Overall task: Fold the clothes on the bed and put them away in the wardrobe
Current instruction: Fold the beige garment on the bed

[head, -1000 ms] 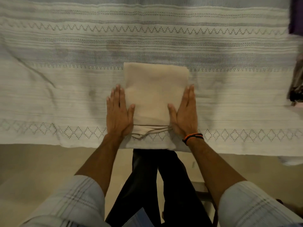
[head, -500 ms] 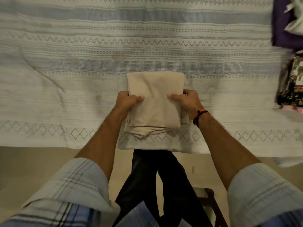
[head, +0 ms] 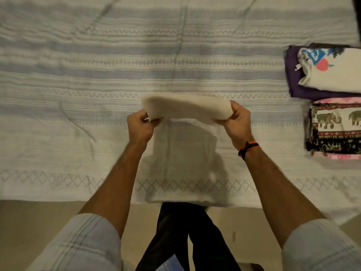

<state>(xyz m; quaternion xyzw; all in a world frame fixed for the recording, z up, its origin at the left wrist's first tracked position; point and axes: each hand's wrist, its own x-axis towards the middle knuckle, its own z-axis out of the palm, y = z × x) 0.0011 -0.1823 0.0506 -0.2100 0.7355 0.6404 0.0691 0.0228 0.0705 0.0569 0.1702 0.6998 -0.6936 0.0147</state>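
Observation:
A folded beige garment (head: 185,107) hangs in the air above the bed (head: 78,79), its shadow falling on the sheet below. My left hand (head: 139,125) grips its left edge with curled fingers. My right hand (head: 237,122), with an orange and black band on the wrist, grips its right edge. The garment looks blurred and lies nearly edge-on to the camera.
Two stacks of folded clothes lie at the bed's right side: a white printed top on purple cloth (head: 328,71), and an elephant-print piece on pink cloth (head: 336,128). The bed's near edge (head: 58,198) runs above a beige floor (head: 35,227).
Both hands went from pressing flat on the beige garment to gripping its sides, then lifted it off the bed. The view shifted, bringing the stacks at the right into sight.

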